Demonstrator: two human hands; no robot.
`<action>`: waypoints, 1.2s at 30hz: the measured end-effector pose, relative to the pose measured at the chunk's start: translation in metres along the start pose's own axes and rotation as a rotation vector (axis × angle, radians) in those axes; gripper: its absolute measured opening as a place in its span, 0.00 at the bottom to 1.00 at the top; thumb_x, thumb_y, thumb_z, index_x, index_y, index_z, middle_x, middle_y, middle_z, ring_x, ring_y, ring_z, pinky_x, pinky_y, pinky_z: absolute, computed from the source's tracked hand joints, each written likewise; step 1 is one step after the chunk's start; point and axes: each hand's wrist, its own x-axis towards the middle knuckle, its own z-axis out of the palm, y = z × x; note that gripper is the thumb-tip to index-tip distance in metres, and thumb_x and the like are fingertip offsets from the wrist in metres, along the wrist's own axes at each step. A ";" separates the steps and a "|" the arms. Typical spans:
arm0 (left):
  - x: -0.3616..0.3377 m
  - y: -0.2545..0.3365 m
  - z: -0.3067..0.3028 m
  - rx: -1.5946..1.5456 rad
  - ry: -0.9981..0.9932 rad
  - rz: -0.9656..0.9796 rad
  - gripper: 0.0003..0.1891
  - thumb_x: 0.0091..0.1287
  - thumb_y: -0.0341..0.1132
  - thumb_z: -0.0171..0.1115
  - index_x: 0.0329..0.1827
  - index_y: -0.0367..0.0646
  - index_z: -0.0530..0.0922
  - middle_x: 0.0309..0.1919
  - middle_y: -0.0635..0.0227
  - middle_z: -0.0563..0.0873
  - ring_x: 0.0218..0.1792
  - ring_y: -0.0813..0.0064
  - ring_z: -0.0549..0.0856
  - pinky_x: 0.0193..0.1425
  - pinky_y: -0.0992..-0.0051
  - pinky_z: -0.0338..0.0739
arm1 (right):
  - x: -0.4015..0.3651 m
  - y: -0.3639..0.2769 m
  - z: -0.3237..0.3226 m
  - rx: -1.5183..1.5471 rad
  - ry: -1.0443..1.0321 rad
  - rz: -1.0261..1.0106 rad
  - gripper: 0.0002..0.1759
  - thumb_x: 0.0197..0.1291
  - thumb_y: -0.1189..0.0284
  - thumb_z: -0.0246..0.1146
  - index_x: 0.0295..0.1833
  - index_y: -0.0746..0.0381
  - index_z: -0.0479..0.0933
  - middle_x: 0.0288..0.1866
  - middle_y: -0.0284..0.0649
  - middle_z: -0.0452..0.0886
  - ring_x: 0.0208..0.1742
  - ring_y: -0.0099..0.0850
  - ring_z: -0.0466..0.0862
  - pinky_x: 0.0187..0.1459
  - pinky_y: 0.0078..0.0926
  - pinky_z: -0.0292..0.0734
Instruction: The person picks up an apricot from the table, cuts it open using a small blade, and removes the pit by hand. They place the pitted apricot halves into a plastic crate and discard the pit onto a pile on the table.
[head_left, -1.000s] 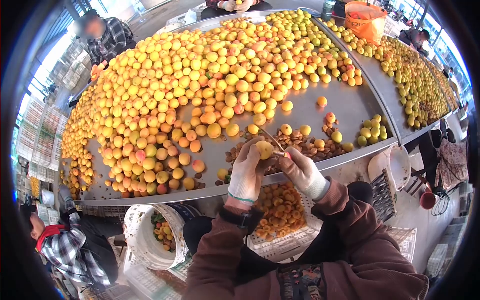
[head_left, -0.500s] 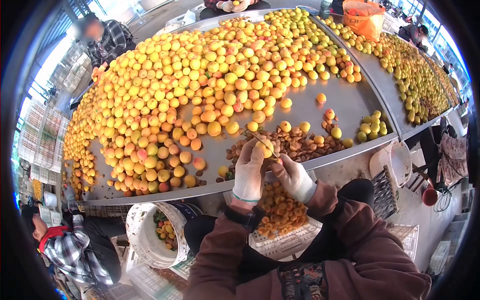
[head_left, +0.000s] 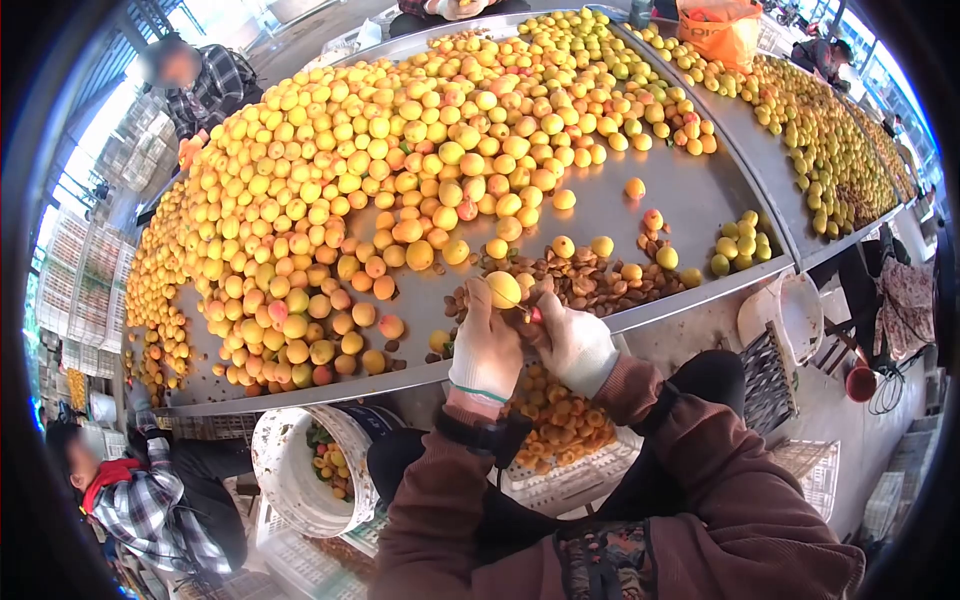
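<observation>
The left hand [head_left: 487, 345] holds a yellow fruit [head_left: 503, 289] while the right hand [head_left: 577, 346] grips a small red-ended tool [head_left: 535, 315] beside it.

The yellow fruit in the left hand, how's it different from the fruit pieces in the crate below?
The held fruit looks round, while the fruit pieces look cut open. The held fruit is yellow; the fruit pieces are deeper orange. The held fruit is in the left hand; the fruit pieces lie heaped in the crate. Both are fruit.

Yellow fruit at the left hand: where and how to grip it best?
Probably around its lower left side, coming from the near left with the left hand: the fruit is round, so cupping should suit, and the right hand sits close on its right.
</observation>
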 end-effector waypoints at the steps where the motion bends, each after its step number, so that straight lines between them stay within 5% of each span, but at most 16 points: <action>1: 0.000 -0.001 -0.002 0.000 0.002 -0.004 0.26 0.80 0.53 0.38 0.59 0.37 0.72 0.49 0.65 0.83 0.46 0.72 0.82 0.54 0.71 0.77 | 0.000 0.000 0.000 -0.044 0.015 -0.017 0.24 0.63 0.65 0.61 0.59 0.66 0.65 0.30 0.49 0.83 0.31 0.49 0.84 0.30 0.42 0.79; 7: 0.005 -0.002 -0.010 0.239 0.030 -0.023 0.23 0.81 0.49 0.37 0.57 0.37 0.71 0.51 0.63 0.82 0.50 0.69 0.82 0.56 0.67 0.79 | 0.000 0.005 0.003 0.022 0.051 -0.086 0.23 0.60 0.66 0.64 0.56 0.66 0.69 0.29 0.47 0.82 0.31 0.47 0.84 0.31 0.41 0.79; 10: 0.004 0.001 -0.005 -0.103 0.052 -0.070 0.22 0.81 0.48 0.36 0.57 0.38 0.71 0.49 0.63 0.82 0.49 0.68 0.83 0.53 0.66 0.81 | 0.003 0.012 0.002 0.012 0.087 -0.122 0.18 0.60 0.65 0.65 0.50 0.63 0.72 0.29 0.49 0.82 0.32 0.49 0.84 0.31 0.41 0.79; 12: 0.000 0.008 0.003 0.388 0.146 -0.001 0.14 0.65 0.23 0.57 0.54 0.34 0.71 0.46 0.62 0.87 0.45 0.75 0.86 0.49 0.75 0.81 | 0.003 0.011 -0.002 0.001 -0.003 -0.059 0.22 0.63 0.63 0.63 0.58 0.61 0.69 0.33 0.51 0.82 0.36 0.51 0.84 0.35 0.42 0.79; 14: 0.002 0.003 -0.010 0.181 0.101 -0.072 0.16 0.66 0.25 0.57 0.56 0.34 0.70 0.46 0.62 0.87 0.45 0.75 0.86 0.49 0.75 0.81 | 0.004 0.008 0.000 -0.009 -0.096 -0.001 0.27 0.66 0.61 0.60 0.66 0.59 0.66 0.37 0.53 0.82 0.40 0.54 0.84 0.39 0.43 0.80; 16: 0.003 0.002 -0.013 -0.024 0.051 -0.136 0.17 0.67 0.26 0.57 0.58 0.34 0.70 0.46 0.62 0.87 0.45 0.75 0.86 0.49 0.75 0.82 | 0.004 0.004 0.004 0.048 -0.062 0.046 0.22 0.68 0.60 0.59 0.61 0.61 0.69 0.36 0.54 0.82 0.40 0.53 0.84 0.38 0.40 0.80; 18: 0.005 0.002 -0.006 -0.132 0.064 0.033 0.17 0.73 0.29 0.53 0.63 0.35 0.67 0.46 0.62 0.86 0.44 0.74 0.86 0.48 0.74 0.82 | 0.008 0.006 0.008 0.145 -0.046 0.082 0.20 0.69 0.60 0.58 0.58 0.62 0.70 0.35 0.54 0.82 0.39 0.54 0.84 0.37 0.40 0.80; 19: 0.006 0.003 -0.001 -0.130 0.064 0.033 0.17 0.73 0.29 0.53 0.63 0.35 0.67 0.46 0.62 0.86 0.44 0.74 0.86 0.48 0.74 0.82 | 0.009 0.006 0.008 0.239 -0.034 0.124 0.18 0.69 0.60 0.58 0.54 0.63 0.71 0.34 0.54 0.81 0.38 0.54 0.84 0.37 0.39 0.79; 21: 0.008 0.007 0.010 0.042 0.079 0.093 0.17 0.77 0.45 0.50 0.58 0.40 0.72 0.48 0.65 0.81 0.48 0.75 0.81 0.51 0.73 0.78 | 0.009 -0.001 0.004 0.284 0.009 0.077 0.18 0.69 0.58 0.57 0.50 0.63 0.71 0.31 0.54 0.81 0.36 0.56 0.83 0.34 0.44 0.78; 24: 0.011 0.007 -0.001 0.274 -0.025 0.162 0.20 0.77 0.48 0.49 0.58 0.42 0.73 0.49 0.65 0.82 0.50 0.75 0.80 0.52 0.73 0.77 | 0.009 -0.010 -0.002 0.249 0.042 0.048 0.18 0.69 0.56 0.56 0.46 0.62 0.71 0.29 0.54 0.81 0.34 0.57 0.82 0.31 0.49 0.77; 27: 0.006 -0.009 -0.001 -0.159 0.015 -0.018 0.19 0.78 0.47 0.48 0.59 0.40 0.72 0.49 0.64 0.82 0.49 0.75 0.81 0.54 0.73 0.76 | 0.006 -0.006 0.004 0.151 0.043 0.082 0.19 0.68 0.55 0.57 0.47 0.62 0.70 0.29 0.55 0.81 0.33 0.57 0.82 0.31 0.50 0.76; 31: 0.007 -0.010 -0.002 -0.097 0.032 -0.029 0.25 0.78 0.52 0.45 0.59 0.37 0.72 0.49 0.62 0.83 0.48 0.72 0.82 0.56 0.72 0.76 | 0.003 -0.004 0.004 0.174 0.050 0.075 0.19 0.68 0.55 0.57 0.43 0.62 0.69 0.26 0.55 0.79 0.33 0.59 0.81 0.31 0.51 0.76; 33: 0.011 -0.003 -0.011 0.305 0.086 -0.036 0.21 0.79 0.47 0.45 0.59 0.37 0.73 0.50 0.61 0.83 0.46 0.72 0.82 0.55 0.73 0.77 | 0.004 -0.006 0.001 0.184 0.060 0.082 0.20 0.68 0.54 0.56 0.42 0.62 0.68 0.26 0.56 0.79 0.33 0.59 0.81 0.31 0.51 0.75; 36: 0.013 -0.002 -0.005 0.119 0.077 0.038 0.20 0.78 0.43 0.47 0.61 0.36 0.72 0.50 0.61 0.82 0.46 0.74 0.82 0.53 0.74 0.77 | 0.004 -0.003 0.001 0.236 0.061 0.095 0.21 0.68 0.53 0.56 0.41 0.62 0.69 0.26 0.56 0.79 0.33 0.59 0.81 0.31 0.50 0.75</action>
